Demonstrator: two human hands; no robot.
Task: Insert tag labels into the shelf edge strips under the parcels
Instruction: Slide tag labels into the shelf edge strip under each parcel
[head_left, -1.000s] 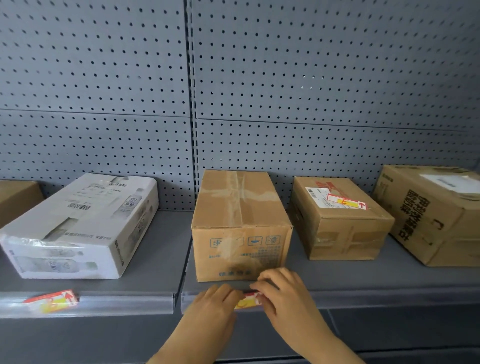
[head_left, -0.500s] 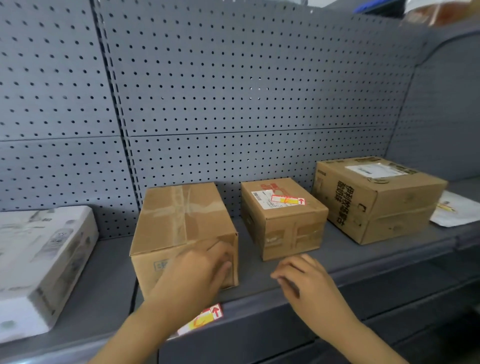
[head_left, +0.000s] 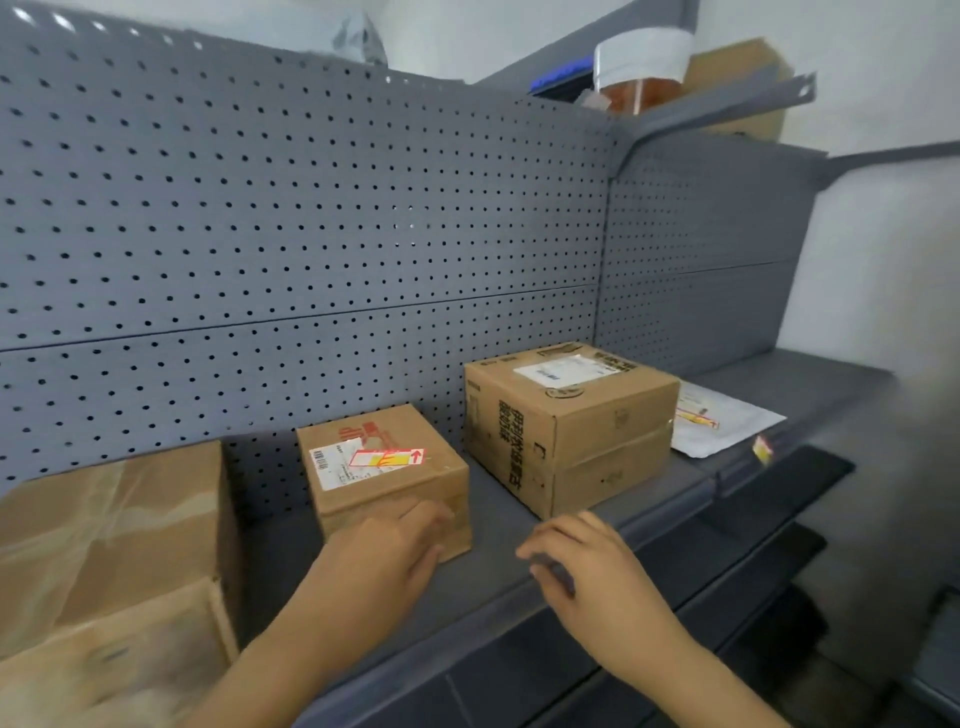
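Left grip (head_left: 384, 551): fingers near straight, tips touching the front face of the small carton (head_left: 374, 499), nothing held. Right grip (head_left: 587, 571): loosely curled over the shelf edge strip (head_left: 660, 519), nothing seen in it. Taped carton (head_left: 104, 540) left of left grip. Red-yellow tag label (head_left: 387, 460) lies on the small carton's top, just beyond left grip. Large carton (head_left: 571, 431) beyond right grip. Second tag (head_left: 762, 449), blurred, on the strip far right of right grip
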